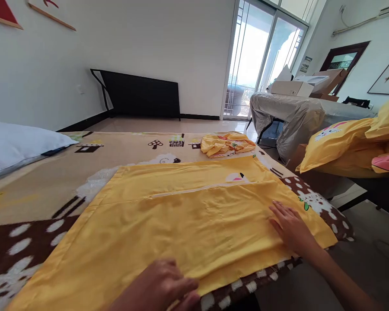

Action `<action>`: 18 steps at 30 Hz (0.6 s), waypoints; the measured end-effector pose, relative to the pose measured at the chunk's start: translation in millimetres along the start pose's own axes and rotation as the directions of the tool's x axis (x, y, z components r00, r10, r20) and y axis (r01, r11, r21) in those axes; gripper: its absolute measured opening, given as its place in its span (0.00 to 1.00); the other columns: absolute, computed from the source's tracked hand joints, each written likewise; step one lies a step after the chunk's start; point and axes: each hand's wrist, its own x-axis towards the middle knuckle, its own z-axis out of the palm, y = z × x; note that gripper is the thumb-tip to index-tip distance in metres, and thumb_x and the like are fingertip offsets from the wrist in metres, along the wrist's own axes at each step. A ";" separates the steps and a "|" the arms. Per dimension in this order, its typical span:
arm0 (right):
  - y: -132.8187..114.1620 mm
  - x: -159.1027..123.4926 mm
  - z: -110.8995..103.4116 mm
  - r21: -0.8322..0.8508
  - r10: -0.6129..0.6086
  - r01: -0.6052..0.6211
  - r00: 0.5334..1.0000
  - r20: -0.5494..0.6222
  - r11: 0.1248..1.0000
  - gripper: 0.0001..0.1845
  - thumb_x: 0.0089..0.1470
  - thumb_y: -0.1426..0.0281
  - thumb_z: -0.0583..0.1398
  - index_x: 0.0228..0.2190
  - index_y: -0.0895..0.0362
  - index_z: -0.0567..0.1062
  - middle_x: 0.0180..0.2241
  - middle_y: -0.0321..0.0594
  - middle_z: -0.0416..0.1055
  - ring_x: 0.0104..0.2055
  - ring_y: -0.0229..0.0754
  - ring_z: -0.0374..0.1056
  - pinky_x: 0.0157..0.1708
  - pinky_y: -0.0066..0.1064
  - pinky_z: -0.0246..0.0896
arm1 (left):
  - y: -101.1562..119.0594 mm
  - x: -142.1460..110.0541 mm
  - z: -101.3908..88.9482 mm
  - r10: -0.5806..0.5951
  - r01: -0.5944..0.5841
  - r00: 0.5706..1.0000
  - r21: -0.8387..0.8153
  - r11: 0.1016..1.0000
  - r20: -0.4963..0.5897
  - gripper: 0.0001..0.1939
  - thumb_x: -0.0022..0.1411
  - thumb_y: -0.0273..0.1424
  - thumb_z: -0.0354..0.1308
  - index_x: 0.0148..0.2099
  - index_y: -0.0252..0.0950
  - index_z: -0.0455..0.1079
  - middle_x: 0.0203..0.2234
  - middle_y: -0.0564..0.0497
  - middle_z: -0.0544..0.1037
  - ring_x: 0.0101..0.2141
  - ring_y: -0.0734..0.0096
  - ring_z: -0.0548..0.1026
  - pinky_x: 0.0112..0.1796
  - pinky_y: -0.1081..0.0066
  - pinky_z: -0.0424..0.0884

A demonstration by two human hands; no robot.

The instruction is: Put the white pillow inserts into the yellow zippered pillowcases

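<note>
A yellow pillowcase (181, 224) lies spread on the bed, with slight wrinkles. A pale zipper or slit (194, 189) runs across its upper part, and a bit of printed animal face shows just above it. My left hand (162, 285) is at the pillowcase's near edge, fingers curled in and apparently closed on the cloth; part of the grip is hidden. Flat on the right side of the cloth rests my right hand (290, 226), its fingers stretched out. Beyond the pillowcase sits a bunched yellow cloth (227, 144).
A patterned blanket (116, 144) covers the bed. At the left lies a white pillow (22, 144); yellow pillows (340, 142) are piled at the right. Further back are a plastic-covered table (288, 108) with boxes (291, 87), a black folded frame (139, 95) and a glass door (262, 56).
</note>
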 end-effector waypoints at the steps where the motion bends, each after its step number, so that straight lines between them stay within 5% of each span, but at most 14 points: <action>1: -28.0 11.7 -5.2 0.091 -0.092 0.092 0.996 -0.002 0.992 0.26 0.62 0.62 0.44 0.56 0.59 0.65 0.60 0.48 0.58 0.62 0.46 0.54 0.58 0.43 0.50 | -0.9 22.3 4.9 -0.030 0.030 0.999 -0.026 0.999 -0.012 0.15 0.66 0.32 0.44 0.35 0.42 0.72 0.21 0.55 0.77 0.24 0.72 0.74 0.31 0.73 0.68; 4: -96.5 54.0 -6.2 0.349 -0.391 0.361 0.920 0.016 0.865 0.27 0.63 0.63 0.43 0.62 0.55 0.54 0.63 0.42 0.52 0.65 0.39 0.46 0.61 0.37 0.45 | -20.2 82.6 29.5 -0.138 0.145 0.972 0.024 0.989 -0.188 0.17 0.65 0.28 0.41 0.48 0.35 0.70 0.41 0.44 0.78 0.43 0.64 0.75 0.45 0.65 0.68; 6: -102.1 79.1 3.7 0.401 -0.401 0.341 0.913 0.074 0.850 0.28 0.64 0.61 0.42 0.62 0.56 0.54 0.63 0.44 0.52 0.66 0.40 0.45 0.62 0.39 0.43 | -48.4 93.6 43.6 -0.165 0.174 0.978 0.069 0.982 -0.130 0.21 0.67 0.32 0.41 0.57 0.35 0.64 0.56 0.43 0.69 0.55 0.63 0.66 0.53 0.62 0.63; 9: -40.8 95.8 21.4 0.314 -0.295 0.224 0.934 0.201 0.922 0.29 0.63 0.55 0.41 0.63 0.50 0.52 0.65 0.38 0.44 0.67 0.43 0.38 0.63 0.44 0.37 | -110.2 45.8 43.0 -0.288 0.283 0.958 0.183 0.941 -0.001 0.25 0.67 0.42 0.40 0.64 0.46 0.55 0.63 0.52 0.57 0.61 0.63 0.57 0.59 0.56 0.55; 13: 61.5 87.4 29.4 0.068 -0.077 0.063 0.970 0.230 0.996 0.30 0.63 0.56 0.41 0.62 0.54 0.53 0.65 0.42 0.46 0.67 0.44 0.41 0.63 0.45 0.36 | -182.9 -65.8 14.4 -0.523 0.549 0.834 0.360 0.754 -0.176 0.28 0.65 0.43 0.39 0.65 0.42 0.54 0.62 0.52 0.59 0.60 0.61 0.60 0.56 0.57 0.60; 15: 68.5 85.7 26.3 -0.022 -0.001 0.005 0.982 0.191 1.000 0.29 0.62 0.60 0.44 0.61 0.57 0.57 0.64 0.46 0.49 0.66 0.47 0.44 0.62 0.47 0.38 | -190.2 -88.4 3.8 -0.517 0.583 0.812 0.435 0.686 -0.272 0.29 0.63 0.42 0.40 0.61 0.35 0.62 0.57 0.45 0.67 0.58 0.56 0.64 0.55 0.55 0.62; 18: 9.4 95.3 19.6 0.030 0.001 -0.004 0.993 0.115 1.000 0.28 0.62 0.66 0.44 0.60 0.62 0.58 0.63 0.50 0.52 0.66 0.47 0.45 0.62 0.44 0.39 | -159.0 -47.8 5.1 -0.419 0.553 0.832 0.496 0.670 -0.364 0.29 0.62 0.35 0.38 0.58 0.24 0.64 0.57 0.36 0.65 0.58 0.51 0.62 0.58 0.51 0.56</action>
